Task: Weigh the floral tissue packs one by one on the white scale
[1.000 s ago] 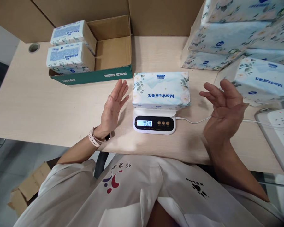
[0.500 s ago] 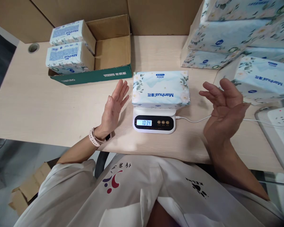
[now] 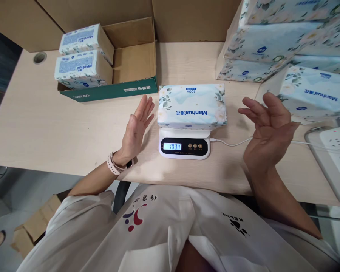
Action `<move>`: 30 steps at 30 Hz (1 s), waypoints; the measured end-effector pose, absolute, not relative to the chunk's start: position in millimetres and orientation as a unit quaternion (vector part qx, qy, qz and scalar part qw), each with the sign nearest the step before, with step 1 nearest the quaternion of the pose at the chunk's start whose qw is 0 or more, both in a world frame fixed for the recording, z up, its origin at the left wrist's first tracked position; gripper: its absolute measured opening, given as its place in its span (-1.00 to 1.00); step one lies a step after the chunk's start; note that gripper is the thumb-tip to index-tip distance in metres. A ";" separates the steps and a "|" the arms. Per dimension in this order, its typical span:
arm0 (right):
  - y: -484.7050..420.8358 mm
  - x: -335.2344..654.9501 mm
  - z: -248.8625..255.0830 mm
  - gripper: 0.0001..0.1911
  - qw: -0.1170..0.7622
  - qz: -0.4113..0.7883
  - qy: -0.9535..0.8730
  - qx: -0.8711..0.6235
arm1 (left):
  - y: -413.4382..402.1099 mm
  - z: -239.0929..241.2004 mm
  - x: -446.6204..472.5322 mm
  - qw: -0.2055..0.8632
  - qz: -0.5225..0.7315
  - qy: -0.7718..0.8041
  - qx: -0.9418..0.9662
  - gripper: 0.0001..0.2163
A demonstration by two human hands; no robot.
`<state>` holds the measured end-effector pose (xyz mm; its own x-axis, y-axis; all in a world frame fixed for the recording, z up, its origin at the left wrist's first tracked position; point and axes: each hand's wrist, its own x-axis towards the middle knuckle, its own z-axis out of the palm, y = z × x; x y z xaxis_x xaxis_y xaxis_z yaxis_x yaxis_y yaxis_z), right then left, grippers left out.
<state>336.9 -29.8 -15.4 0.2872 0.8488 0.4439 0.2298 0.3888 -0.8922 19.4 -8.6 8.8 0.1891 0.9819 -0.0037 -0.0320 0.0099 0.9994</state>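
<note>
A pale blue floral tissue pack (image 3: 191,105) lies flat on a white digital scale (image 3: 184,148), whose lit display reads 103.4. To the left of the pack, my left hand (image 3: 136,130) is held up with fingers stretched out, touching nothing. A pink watch strap circles that wrist. On the other side, my right hand (image 3: 268,132) is raised with its palm facing inward and its fingers apart, also holding nothing. Clear gaps separate both hands from the pack. Two more tissue packs (image 3: 78,70) stand side by side in an open green-edged carton (image 3: 136,86) at the back left.
Tissue packs are stacked (image 3: 272,43) at the back right, with a single pack (image 3: 314,92) in front of them. A white cable (image 3: 232,145) runs from the scale toward a power strip (image 3: 338,147). A cardboard box (image 3: 36,223) sits on the floor, lower left.
My hands, the pack and the display reading stay as they were. A person's foot has come into view on the floor at the far lower left.
</note>
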 end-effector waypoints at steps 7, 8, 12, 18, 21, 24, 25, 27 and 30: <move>-30.6 336.1 -14.0 -0.36 0.626 0.234 -0.547 -0.504 | -8.9 7.7 19.6 0.555 0.458 0.445 0.533 -0.27; -30.7 336.0 -13.9 -0.36 0.628 0.238 -0.548 -0.500 | -9.1 7.7 19.7 0.555 0.458 0.445 0.533 -0.26; -30.2 336.3 -13.9 -0.35 0.638 0.247 -0.551 -0.478 | -8.4 5.3 17.6 0.553 0.457 0.436 0.543 -0.29; -29.5 343.0 -21.1 -0.34 0.600 0.244 -0.585 -0.487 | -0.2 -9.0 5.9 0.544 0.428 0.402 0.599 -0.26; -32.2 346.6 -26.4 -0.29 0.531 0.301 -0.626 -0.486 | 2.4 -16.1 3.0 0.546 0.414 0.395 0.612 -0.28; -34.5 347.5 -30.6 -0.26 0.466 0.375 -0.655 -0.461 | 2.3 -21.1 0.9 0.552 0.384 0.378 0.636 -0.24; -34.7 347.1 -32.0 -0.24 0.451 0.390 -0.658 -0.460 | 1.9 -22.2 0.2 0.554 0.371 0.370 0.647 -0.23; -34.4 344.8 -35.0 -0.21 0.428 0.400 -0.663 -0.467 | 0.8 -23.2 -0.7 0.555 0.347 0.358 0.666 -0.22; -34.2 336.4 -38.1 -0.18 0.415 0.392 -0.664 -0.483 | -0.6 -19.5 3.2 0.546 0.336 0.353 0.681 -0.26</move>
